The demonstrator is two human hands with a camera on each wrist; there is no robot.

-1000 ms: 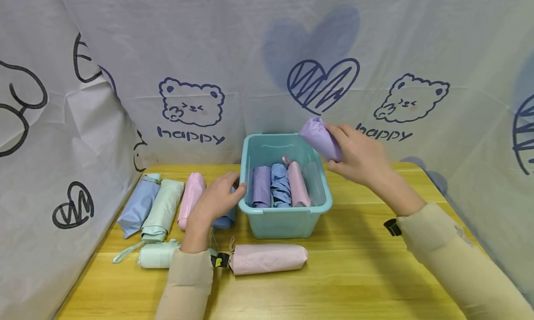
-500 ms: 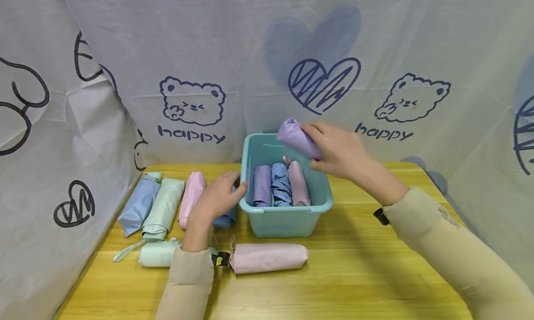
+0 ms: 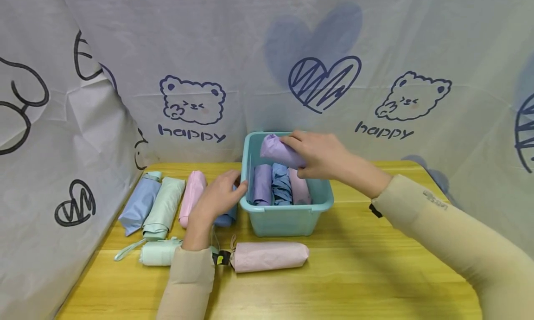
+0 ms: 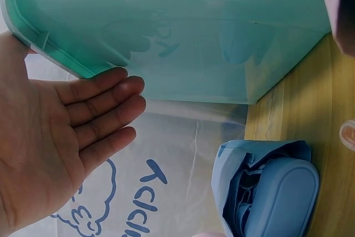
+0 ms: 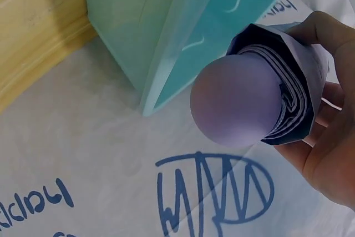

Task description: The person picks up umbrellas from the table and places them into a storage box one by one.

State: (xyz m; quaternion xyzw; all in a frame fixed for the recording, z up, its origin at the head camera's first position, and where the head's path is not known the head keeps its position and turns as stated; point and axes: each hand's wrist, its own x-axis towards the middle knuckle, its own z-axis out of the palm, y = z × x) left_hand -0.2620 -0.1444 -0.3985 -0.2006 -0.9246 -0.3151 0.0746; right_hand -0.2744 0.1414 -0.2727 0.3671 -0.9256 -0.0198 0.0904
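A folded purple umbrella is gripped by my right hand, tilted above the back of a teal plastic bin. Its round lilac handle end shows in the right wrist view, fingers and thumb round the cover. Inside the bin, side by side, lie a purple umbrella, a crinkled blue umbrella and a pink umbrella, partly hidden by the hand. At the bin's left rim, my left hand touches with its thumb; its fingers are nearly straight in the left wrist view.
Left of the bin lie a blue umbrella, a mint umbrella, a pink umbrella and a darker blue umbrella partly behind the left hand. Another mint umbrella and a pale pink umbrella lie in front.
My right hand has carried the purple umbrella left and slightly down, from beside the bin's right rim to over its inside. The left hand has stayed at the rim.
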